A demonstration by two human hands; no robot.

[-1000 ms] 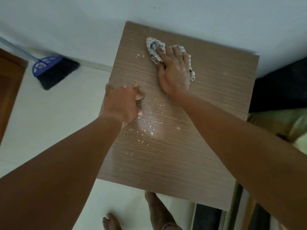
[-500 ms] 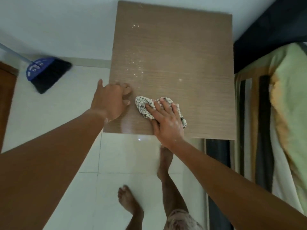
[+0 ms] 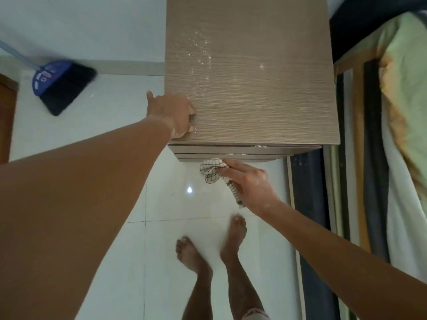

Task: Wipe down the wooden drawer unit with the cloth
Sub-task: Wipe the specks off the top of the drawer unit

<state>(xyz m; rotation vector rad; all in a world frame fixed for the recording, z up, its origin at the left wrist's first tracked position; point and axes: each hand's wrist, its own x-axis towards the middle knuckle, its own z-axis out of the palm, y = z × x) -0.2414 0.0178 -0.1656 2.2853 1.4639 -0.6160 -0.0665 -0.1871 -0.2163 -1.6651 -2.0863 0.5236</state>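
Note:
The wooden drawer unit (image 3: pixel 265 88) stands against the wall, seen from above, with pale crumbs scattered across the far left of its top. My left hand (image 3: pixel 173 114) grips its front left corner. My right hand (image 3: pixel 251 183) holds the checked white cloth (image 3: pixel 213 173) just below the unit's front edge, against the drawer fronts (image 3: pixel 231 154). A few crumbs sit on the ledges of the drawer fronts.
A blue and black broom (image 3: pixel 60 84) leans on the white tiled floor at the left. A bed with green and striped bedding (image 3: pixel 392 135) is close on the right. My bare feet (image 3: pixel 212 245) stand on the tiles in front of the unit. A brown door edge (image 3: pixel 7 121) is at far left.
My right hand has dragged the cloth from the far part of the top toward me, over the front edge and down onto the drawer fronts. My left hand has stayed at the left edge.

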